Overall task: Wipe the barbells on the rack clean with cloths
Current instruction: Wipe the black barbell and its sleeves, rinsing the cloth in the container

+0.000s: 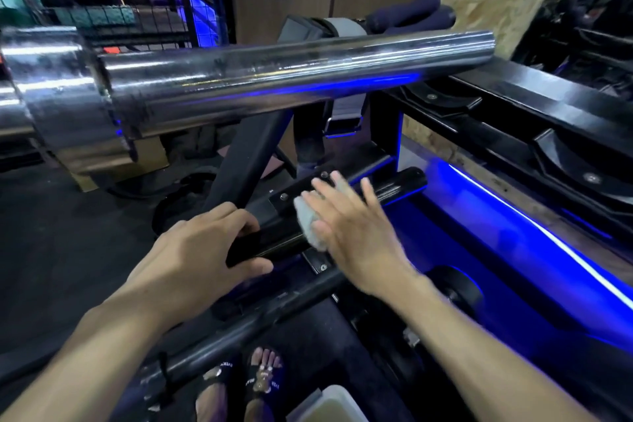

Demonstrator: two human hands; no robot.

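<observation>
The black bar point(346, 207), low on the rack point(513, 120), is gripped by the curled left hand point(205, 247). One cloth point(310, 223) is pressed onto it by the right hand point(356, 226), fingers spread. Two bars are seen, one chrome point(291, 75).

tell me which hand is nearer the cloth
Right. The right hand presses the cloth onto the black bar; the left hand grips that bar just beside the cloth.
</observation>
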